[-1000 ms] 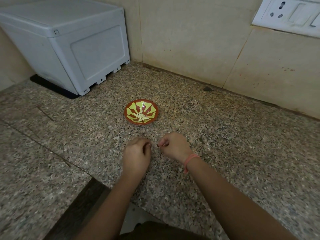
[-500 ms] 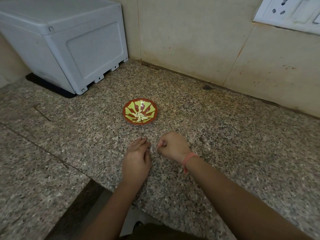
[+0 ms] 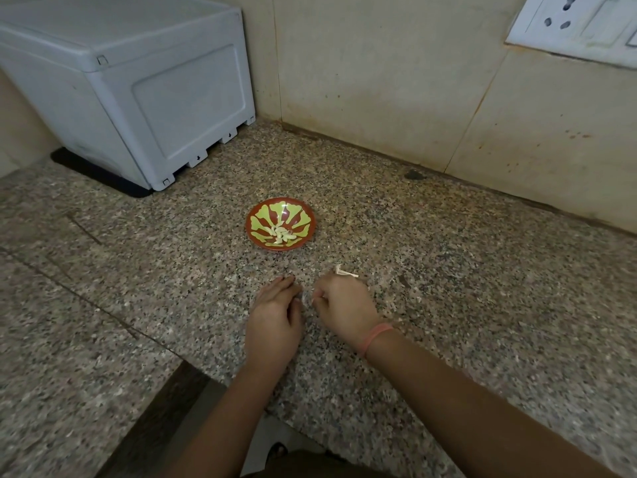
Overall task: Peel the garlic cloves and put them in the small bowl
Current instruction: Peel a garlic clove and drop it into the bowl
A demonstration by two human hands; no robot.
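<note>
A small red bowl (image 3: pixel 300 215) with a yellow-green pattern stands on the granite counter and holds several peeled garlic cloves (image 3: pixel 281 234). My left hand (image 3: pixel 274 315) lies flat on the counter just in front of the bowl, fingers straight and together. My right hand (image 3: pixel 344 303) is beside it, a small gap apart, with its fingers curled into a fist. A pale garlic piece (image 3: pixel 346 271) sticks out at the far side of that fist and appears to be held in its fingers. Whatever lies under either hand is hidden.
A grey plastic box (image 3: pixel 131 88) on a black mat stands at the back left against the wall. A tiled wall (image 3: pixel 379 81) with a socket plate (image 3: pixel 572 25) runs along the back. The counter edge (image 3: pixel 213 370) has a notch near my body.
My left hand has gone from a curled fist to flat fingers on the counter. The right hand has stayed curled, and a pale garlic piece now shows past its knuckles.
</note>
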